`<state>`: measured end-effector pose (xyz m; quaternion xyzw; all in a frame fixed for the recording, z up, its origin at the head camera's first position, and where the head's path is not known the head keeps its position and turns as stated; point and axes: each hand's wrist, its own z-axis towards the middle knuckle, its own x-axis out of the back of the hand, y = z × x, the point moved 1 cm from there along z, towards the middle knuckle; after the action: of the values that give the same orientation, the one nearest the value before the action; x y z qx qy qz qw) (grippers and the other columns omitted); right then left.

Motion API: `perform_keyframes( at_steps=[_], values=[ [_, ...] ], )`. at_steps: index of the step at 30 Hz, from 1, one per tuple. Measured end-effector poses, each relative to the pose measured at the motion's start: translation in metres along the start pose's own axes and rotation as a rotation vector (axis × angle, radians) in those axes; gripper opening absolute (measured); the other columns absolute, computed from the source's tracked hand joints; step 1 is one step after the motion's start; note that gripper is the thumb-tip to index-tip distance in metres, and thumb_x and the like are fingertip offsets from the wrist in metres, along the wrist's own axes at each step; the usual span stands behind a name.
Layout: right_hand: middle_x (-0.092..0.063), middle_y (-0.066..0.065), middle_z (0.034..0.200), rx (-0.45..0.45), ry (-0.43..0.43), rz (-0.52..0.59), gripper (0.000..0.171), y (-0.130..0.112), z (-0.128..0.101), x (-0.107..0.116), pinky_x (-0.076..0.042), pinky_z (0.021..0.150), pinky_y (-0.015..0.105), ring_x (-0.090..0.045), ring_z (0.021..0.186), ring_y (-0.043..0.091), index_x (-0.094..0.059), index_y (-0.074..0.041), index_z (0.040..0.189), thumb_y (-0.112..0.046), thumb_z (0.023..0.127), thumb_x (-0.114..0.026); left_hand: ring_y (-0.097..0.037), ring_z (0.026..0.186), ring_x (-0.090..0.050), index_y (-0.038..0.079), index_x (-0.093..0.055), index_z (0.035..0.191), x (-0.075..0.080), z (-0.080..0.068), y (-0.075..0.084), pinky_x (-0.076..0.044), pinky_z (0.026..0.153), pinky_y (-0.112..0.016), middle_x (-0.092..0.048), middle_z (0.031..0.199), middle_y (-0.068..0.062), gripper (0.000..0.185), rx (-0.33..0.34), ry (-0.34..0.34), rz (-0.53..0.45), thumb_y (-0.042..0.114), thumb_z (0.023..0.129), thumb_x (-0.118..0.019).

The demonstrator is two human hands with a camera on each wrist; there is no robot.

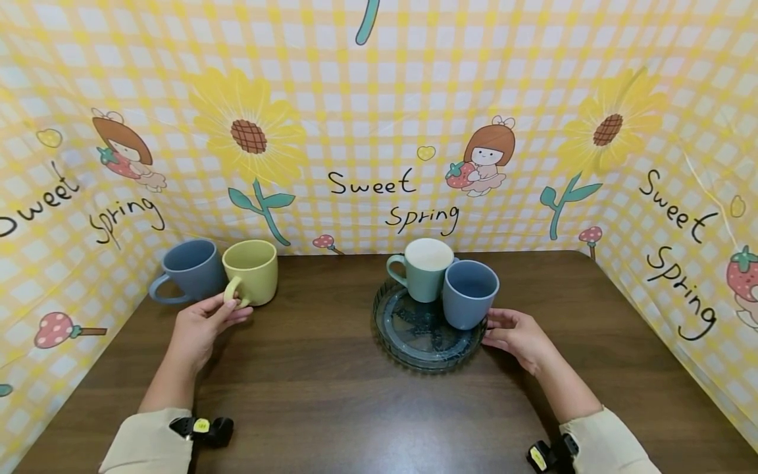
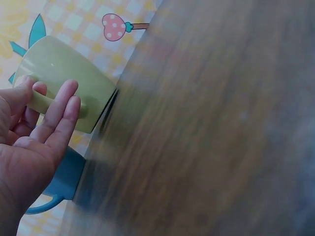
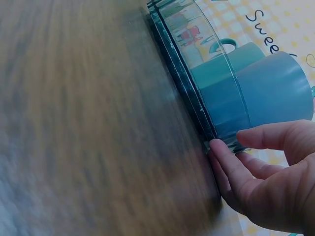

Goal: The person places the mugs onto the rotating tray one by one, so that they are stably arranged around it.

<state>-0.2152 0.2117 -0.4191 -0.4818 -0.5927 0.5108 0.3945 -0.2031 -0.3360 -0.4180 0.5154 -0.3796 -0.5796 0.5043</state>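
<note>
On the left, my left hand (image 1: 198,329) pinches the handle of a yellow-green mug (image 1: 254,273); in the left wrist view, thumb and finger close on that handle (image 2: 42,102) while other fingers extend beside it. A blue mug (image 1: 194,270) stands directly beside it, its handle pointing left. My right hand (image 1: 521,339) grips the right rim of a dark-tinted clear glass plate (image 1: 408,342). Two mugs stand on this plate: a green one (image 1: 419,280) with a white inside, and a grey-blue one (image 1: 468,299) in front of it, close above my right fingers.
The brown wooden table (image 1: 320,395) is enclosed by yellow checked cloth (image 1: 355,118) at the back and both sides. The left pair of mugs stands near the back left corner. Black wrist cameras (image 1: 204,431) sit at both beige sleeves (image 1: 151,444).
</note>
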Motion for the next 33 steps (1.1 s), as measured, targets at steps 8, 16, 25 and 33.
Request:
perform_keyframes(
  at_steps=[8, 16, 25, 33],
  values=[
    [-0.049, 0.033, 0.122, 0.006, 0.009, -0.003, 0.059, 0.0, 0.0, 0.0, -0.058, 0.083, 0.033, -0.062, 0.09, 0.017, -0.027, 0.022, 0.139, 0.016, 0.087, -0.053, -0.02, 0.085, -0.073, -0.007, -0.066, 0.114, -0.007, -0.003, 0.002, -0.058, 0.079, -0.03, -0.073, 0.099, -0.008, 0.022, -0.019, -0.023, 0.009, 0.002, 0.096, -0.059],
    [-0.047, 0.035, 0.123, 0.011, 0.008, -0.014, 0.058, 0.001, 0.0, -0.001, -0.058, 0.083, 0.033, -0.062, 0.089, 0.017, -0.027, 0.022, 0.139, 0.016, 0.088, -0.053, -0.02, 0.086, -0.072, -0.009, -0.065, 0.114, -0.016, -0.005, 0.006, -0.058, 0.08, -0.03, -0.072, 0.1, -0.008, 0.021, -0.04, -0.048, -0.002, 0.001, 0.096, -0.058],
    [-0.046, 0.035, 0.124, 0.005, 0.009, -0.011, 0.058, 0.0, -0.001, -0.002, -0.058, 0.083, 0.033, -0.062, 0.09, 0.017, -0.027, 0.021, 0.139, 0.016, 0.088, -0.053, -0.02, 0.086, -0.072, -0.011, -0.064, 0.116, -0.023, -0.006, 0.007, -0.058, 0.08, -0.03, -0.072, 0.102, -0.008, 0.024, -0.052, -0.053, 0.018, 0.001, 0.096, -0.059],
    [-0.045, 0.033, 0.124, 0.001, -0.009, 0.012, 0.062, 0.0, -0.003, -0.002, -0.057, 0.085, 0.032, -0.06, 0.094, 0.017, -0.024, 0.022, 0.14, 0.013, 0.085, -0.053, -0.019, 0.086, -0.072, -0.013, -0.062, 0.116, -0.031, -0.008, 0.01, -0.057, 0.081, -0.028, -0.072, 0.101, -0.009, 0.026, -0.064, -0.065, 0.062, 0.004, 0.097, -0.059]
  ],
)
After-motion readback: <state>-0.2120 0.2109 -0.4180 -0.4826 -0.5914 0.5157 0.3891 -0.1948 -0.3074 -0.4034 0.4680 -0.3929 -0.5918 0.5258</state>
